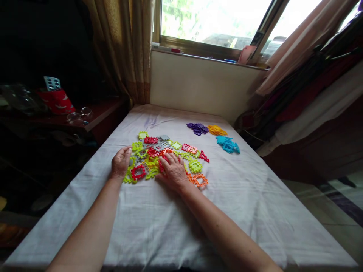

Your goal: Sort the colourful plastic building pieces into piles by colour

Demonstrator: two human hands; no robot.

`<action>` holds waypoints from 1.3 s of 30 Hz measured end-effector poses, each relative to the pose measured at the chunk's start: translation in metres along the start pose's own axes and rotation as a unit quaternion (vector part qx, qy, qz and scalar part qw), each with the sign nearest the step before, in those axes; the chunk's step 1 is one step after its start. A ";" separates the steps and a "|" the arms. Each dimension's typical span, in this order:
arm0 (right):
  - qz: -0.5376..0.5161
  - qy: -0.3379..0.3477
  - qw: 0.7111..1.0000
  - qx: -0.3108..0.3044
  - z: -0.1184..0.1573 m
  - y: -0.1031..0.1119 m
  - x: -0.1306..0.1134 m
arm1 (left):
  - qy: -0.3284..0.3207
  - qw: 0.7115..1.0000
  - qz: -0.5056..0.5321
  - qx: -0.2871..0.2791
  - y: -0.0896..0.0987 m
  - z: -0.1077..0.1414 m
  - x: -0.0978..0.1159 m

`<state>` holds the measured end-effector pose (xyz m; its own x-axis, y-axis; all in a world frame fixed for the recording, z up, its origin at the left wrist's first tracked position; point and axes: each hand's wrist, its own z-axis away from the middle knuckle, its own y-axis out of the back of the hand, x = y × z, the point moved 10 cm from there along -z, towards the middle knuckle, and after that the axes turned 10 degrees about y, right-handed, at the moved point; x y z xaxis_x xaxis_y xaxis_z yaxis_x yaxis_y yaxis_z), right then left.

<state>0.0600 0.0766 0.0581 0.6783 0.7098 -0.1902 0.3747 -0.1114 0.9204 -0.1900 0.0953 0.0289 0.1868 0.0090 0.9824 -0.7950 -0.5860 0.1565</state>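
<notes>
A mixed heap of flat plastic interlocking building pieces lies spread on the cloth, with lime-green pieces (195, 166), red pieces (138, 172), grey pieces (163, 143) and orange pieces (200, 180). My left hand (121, 163) is at the heap's left edge, fingers curled together beside the lime-green pieces; whether anything is in them is hidden. Over the middle of the heap, my right hand (173, 170) rests palm down with its fingers stretched out, touching red and orange pieces. Sorted piles lie farther back on the right: purple pieces (197, 129), yellow pieces (217, 130) and blue pieces (228, 144).
A pale cloth (241, 215) covers the table. On the left, a dark cabinet top holds a red cup (58, 101) and a pair of glasses (79, 115). Behind stand a curtain (124, 49) and a window sill (207, 58); clothes (320, 105) hang on the right.
</notes>
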 end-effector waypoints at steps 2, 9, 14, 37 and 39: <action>0.002 -0.025 0.999 0.023 -0.001 0.005 0.008 | 0.004 1.000 -0.005 -0.004 0.000 0.001 0.001; 0.025 0.001 0.998 0.050 0.053 0.028 0.031 | 0.001 1.000 -0.019 -0.006 0.000 0.004 0.004; 0.041 -0.003 0.998 -0.043 0.086 0.023 0.078 | -0.007 0.999 -0.039 -0.017 -0.006 0.007 0.007; -0.147 -0.305 0.879 0.335 0.101 0.051 0.209 | 0.098 0.976 0.168 0.102 0.040 -0.015 -0.007; -0.109 -0.314 0.882 0.335 0.105 0.055 0.215 | 0.096 0.977 0.157 0.110 0.043 -0.015 -0.006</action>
<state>0.2924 0.1500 0.0326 0.6809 0.2632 -0.6834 0.6864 -0.5549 0.4701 -0.2343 0.0821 0.0314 -0.1750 -0.0600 0.9827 -0.6482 -0.7443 -0.1608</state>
